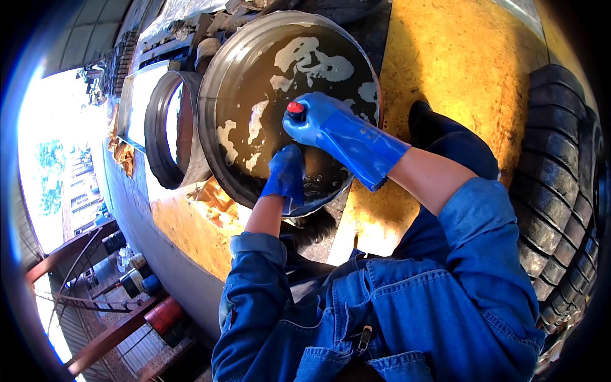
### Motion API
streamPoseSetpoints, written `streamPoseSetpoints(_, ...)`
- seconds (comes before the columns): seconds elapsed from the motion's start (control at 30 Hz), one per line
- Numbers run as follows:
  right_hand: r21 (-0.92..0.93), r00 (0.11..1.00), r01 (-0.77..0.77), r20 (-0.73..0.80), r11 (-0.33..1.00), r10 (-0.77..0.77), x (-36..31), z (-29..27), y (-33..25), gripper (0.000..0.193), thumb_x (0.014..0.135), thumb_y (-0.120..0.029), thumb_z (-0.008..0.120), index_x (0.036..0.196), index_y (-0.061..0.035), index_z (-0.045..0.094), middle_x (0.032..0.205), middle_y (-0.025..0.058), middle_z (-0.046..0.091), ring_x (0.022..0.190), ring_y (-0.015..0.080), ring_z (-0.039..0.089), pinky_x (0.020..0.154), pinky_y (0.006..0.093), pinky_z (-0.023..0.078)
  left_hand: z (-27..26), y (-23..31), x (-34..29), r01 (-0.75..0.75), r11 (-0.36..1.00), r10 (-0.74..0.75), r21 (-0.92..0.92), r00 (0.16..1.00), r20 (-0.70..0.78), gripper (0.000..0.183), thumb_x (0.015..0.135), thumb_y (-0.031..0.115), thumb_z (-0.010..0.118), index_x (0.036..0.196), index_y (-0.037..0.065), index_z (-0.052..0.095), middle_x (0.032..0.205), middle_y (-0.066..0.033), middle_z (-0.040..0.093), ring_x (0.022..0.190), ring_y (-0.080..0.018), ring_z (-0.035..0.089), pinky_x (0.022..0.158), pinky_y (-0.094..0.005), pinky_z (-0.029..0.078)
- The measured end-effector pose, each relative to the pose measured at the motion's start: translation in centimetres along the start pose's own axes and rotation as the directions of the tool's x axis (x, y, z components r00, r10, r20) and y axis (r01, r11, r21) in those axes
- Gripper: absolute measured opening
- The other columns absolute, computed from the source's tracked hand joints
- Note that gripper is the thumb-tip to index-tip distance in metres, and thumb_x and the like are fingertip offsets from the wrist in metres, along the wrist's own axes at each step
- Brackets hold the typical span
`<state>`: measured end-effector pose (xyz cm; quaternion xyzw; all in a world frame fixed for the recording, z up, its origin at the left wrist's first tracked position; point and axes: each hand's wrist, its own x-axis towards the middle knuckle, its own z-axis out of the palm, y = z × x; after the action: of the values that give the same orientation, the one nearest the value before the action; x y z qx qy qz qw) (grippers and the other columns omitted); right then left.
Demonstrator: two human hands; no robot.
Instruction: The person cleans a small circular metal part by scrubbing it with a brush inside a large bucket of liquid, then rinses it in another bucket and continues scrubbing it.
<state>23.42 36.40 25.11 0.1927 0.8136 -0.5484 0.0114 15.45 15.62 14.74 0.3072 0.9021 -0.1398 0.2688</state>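
Observation:
A large round metal tub (213,121) full of murky brown water (267,63) with patches of whitish foam stands in front of me. Over its middle, my right hand (318,121), in a long blue rubber glove, is wrapped round a tool handle (296,109) with a red end and a dark collar. The tool's other end is hidden, so its kind does not show. Lower and to the left, my left hand (286,169), in a matching glove, is down at the water with its fingers curled. Whatever it holds is out of sight.
Left of the tub lies an open metal ring or drum (172,127). Big black tyres (554,172) stand close on my right. Worn yellow flooring (464,57) runs beneath; to the lower left are a rust-red beam (121,331) and several drums, one red (167,316).

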Motion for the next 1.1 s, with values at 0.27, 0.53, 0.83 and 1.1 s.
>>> streamPoseSetpoints(0.27,-0.010,0.999,-0.025,-0.040,1.000,0.025,-0.2,-0.2,0.8,0.024,0.086,-0.031,0.066,0.089,-0.0082,0.071,0.087,0.0185,0.071,0.086,0.0425,0.069,0.076,0.0462,0.055,-3.8,3.0,1.5,-0.086,0.962,0.034,0.258,0.979,0.203,0.031,0.091,0.014,0.066,0.122,0.010,0.074,0.134,-0.0161,0.068,0.122,-0.0344,0.066,0.101,-0.0476,0.054)
streamPoseSetpoints(0.53,-0.007,1.000,-0.025,-0.007,1.000,0.025,0.1,0.1,1.1,0.025,0.086,-0.032,0.066,0.089,-0.0072,0.070,0.087,0.0181,0.071,0.083,0.0407,0.069,0.075,0.0449,0.055,1.2,-1.3,4.1,-0.192,0.965,0.150,0.177,0.962,0.228,0.031,0.094,0.017,0.064,0.123,0.014,0.074,0.131,-0.0131,0.070,0.124,-0.0338,0.066,0.101,-0.0464,0.054)
streamPoseSetpoints(0.83,-0.028,1.000,0.003,-0.025,1.000,-0.004,0.3,0.8,1.4,0.027,0.087,-0.033,0.066,0.090,-0.0074,0.072,0.087,0.0185,0.072,0.084,0.0409,0.069,0.075,0.0454,0.055,0.9,-2.5,3.6,0.029,0.995,-0.064,0.092,0.908,0.414,0.034,0.086,0.017,0.074,0.120,0.016,0.075,0.131,-0.0104,0.070,0.124,-0.0346,0.065,0.100,-0.0473,0.055)
streamPoseSetpoints(1.1,-0.053,0.999,-0.032,0.008,0.998,0.033,0.0,0.7,1.0,0.028,0.087,-0.035,0.065,0.091,-0.0077,0.072,0.089,0.0192,0.073,0.086,0.0415,0.070,0.077,0.0462,0.056,3.0,-3.7,2.0,-0.083,0.989,0.116,-0.122,0.949,0.293,0.019,0.093,0.017,0.063,0.104,0.008,0.076,0.107,-0.0164,0.075,0.104,-0.0339,0.071,0.086,-0.0444,0.056)
